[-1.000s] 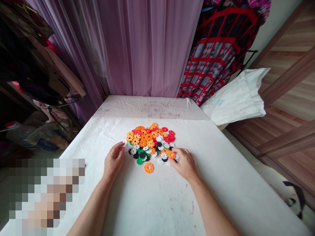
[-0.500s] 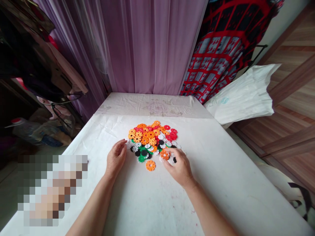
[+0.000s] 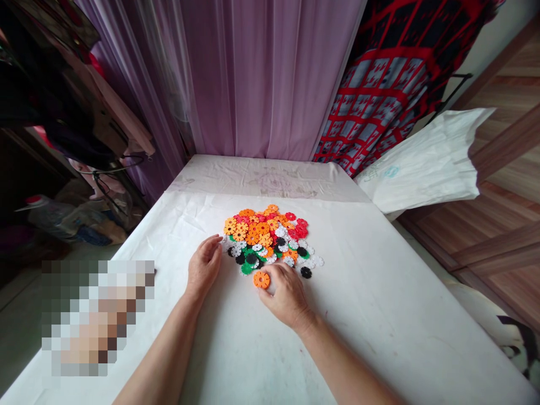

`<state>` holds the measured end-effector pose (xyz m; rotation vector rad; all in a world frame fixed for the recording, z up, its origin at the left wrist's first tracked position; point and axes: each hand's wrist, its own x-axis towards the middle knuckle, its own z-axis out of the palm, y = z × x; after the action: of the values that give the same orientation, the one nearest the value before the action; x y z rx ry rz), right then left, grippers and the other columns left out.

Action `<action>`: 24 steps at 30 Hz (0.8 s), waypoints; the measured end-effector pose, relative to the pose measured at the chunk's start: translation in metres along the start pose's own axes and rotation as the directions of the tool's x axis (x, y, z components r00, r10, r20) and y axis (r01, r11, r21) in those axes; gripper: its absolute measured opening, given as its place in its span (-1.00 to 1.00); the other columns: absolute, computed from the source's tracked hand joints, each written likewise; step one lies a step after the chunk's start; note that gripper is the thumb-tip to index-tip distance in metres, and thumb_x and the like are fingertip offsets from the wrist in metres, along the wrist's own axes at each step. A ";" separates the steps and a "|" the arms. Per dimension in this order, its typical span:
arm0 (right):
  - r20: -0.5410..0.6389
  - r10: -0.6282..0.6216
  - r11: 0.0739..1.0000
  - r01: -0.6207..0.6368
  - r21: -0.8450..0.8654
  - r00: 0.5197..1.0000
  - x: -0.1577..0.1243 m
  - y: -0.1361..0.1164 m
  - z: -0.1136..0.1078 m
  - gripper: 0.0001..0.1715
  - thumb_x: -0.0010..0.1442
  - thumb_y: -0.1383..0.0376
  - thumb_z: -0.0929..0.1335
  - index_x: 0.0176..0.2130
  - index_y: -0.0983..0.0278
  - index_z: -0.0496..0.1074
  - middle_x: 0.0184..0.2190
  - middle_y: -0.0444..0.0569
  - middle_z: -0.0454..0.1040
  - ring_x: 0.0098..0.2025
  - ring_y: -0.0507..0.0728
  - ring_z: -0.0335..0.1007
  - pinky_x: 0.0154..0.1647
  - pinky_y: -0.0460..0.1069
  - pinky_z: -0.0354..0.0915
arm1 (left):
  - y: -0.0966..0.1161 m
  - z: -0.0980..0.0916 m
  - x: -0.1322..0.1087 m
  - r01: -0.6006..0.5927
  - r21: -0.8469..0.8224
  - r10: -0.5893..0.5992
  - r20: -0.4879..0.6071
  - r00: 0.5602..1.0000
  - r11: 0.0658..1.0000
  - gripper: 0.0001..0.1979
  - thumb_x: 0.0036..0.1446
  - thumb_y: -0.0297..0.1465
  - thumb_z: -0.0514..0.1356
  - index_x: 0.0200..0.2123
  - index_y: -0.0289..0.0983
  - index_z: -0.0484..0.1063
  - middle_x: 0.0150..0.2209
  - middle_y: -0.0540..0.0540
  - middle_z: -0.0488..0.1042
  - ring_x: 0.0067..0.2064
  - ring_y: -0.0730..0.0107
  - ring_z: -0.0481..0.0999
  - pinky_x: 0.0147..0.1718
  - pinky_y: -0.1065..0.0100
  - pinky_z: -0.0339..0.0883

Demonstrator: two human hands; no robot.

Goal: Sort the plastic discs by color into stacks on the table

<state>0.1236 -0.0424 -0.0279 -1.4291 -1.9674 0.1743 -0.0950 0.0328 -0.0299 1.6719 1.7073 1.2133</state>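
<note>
A heap of flower-shaped plastic discs point(image 3: 253, 232) in orange, red, white, green and black lies on the white-covered table. My right hand point(image 3: 287, 293) is in front of this heap, its thumb and index finger closed at the edges of an orange notched disc point(image 3: 261, 279). Whether a second disc lies under that one, I cannot tell. Left of the heap rests my left hand point(image 3: 205, 264), side-on, fingers loosely extended and nothing seen in them. Its fingertips are close to white discs at the heap's left edge. A black disc point(image 3: 306, 272) lies right of my right hand.
The table point(image 3: 358, 315) reaches back to a purple curtain point(image 3: 253, 84). A white bag point(image 3: 430, 163) stands at its right rear edge. Hanging clothes point(image 3: 54, 101) and a plastic bottle point(image 3: 46, 214) are at the left. A pixelated patch covers the table's left front.
My right hand has moved left from the heap's right front, fingers on an orange disc, to where the lone orange disc lay. The black disc is uncovered. My left hand stays put.
</note>
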 end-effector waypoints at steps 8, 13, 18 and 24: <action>0.010 0.001 1.000 -0.001 -0.005 1.000 -0.001 0.000 0.001 -0.71 0.04 0.37 0.42 -0.17 0.21 0.42 -0.25 -0.03 0.55 -0.14 0.20 0.41 -0.09 0.06 0.25 | 0.001 0.000 0.000 0.001 0.016 -0.001 -0.002 1.000 1.000 -0.67 0.16 -0.22 0.07 -0.11 -0.18 0.52 0.04 -0.12 0.55 0.03 0.23 0.54 0.09 0.16 0.39; -0.001 0.002 1.000 -0.002 -0.018 1.000 -0.001 0.000 0.002 -0.72 0.02 0.37 0.42 -0.20 0.21 0.41 -0.26 -0.03 0.55 -0.16 0.20 0.41 -0.12 0.06 0.25 | 0.000 0.000 0.000 -0.002 0.013 0.002 -0.009 1.000 1.000 -0.67 0.15 -0.22 0.07 -0.12 -0.17 0.52 0.04 -0.12 0.55 0.04 0.22 0.53 0.08 0.16 0.39; -0.010 -0.001 1.000 0.001 -0.027 1.000 -0.001 0.000 0.002 -0.72 0.02 0.38 0.41 -0.20 0.20 0.41 -0.26 -0.03 0.55 -0.16 0.20 0.42 -0.12 0.06 0.26 | 0.000 0.001 0.000 0.000 0.008 0.000 -0.002 1.000 1.000 -0.66 0.15 -0.21 0.07 -0.11 -0.17 0.52 0.05 -0.13 0.55 0.06 0.20 0.52 0.10 0.13 0.37; -0.054 -0.026 0.999 0.027 0.018 0.998 -0.001 -0.003 0.000 -0.71 0.06 0.35 0.41 -0.15 0.21 0.41 -0.22 -0.01 0.55 -0.14 0.20 0.42 -0.08 0.07 0.30 | 0.000 0.000 0.000 -0.007 0.004 0.007 0.006 1.000 1.000 -0.66 0.15 -0.21 0.07 -0.11 -0.18 0.52 0.05 -0.14 0.54 0.04 0.21 0.53 0.08 0.14 0.39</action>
<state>0.1215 -0.0443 -0.0272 -1.3808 -1.9351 0.1402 -0.0950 0.0323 -0.0294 1.6831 1.7031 1.2076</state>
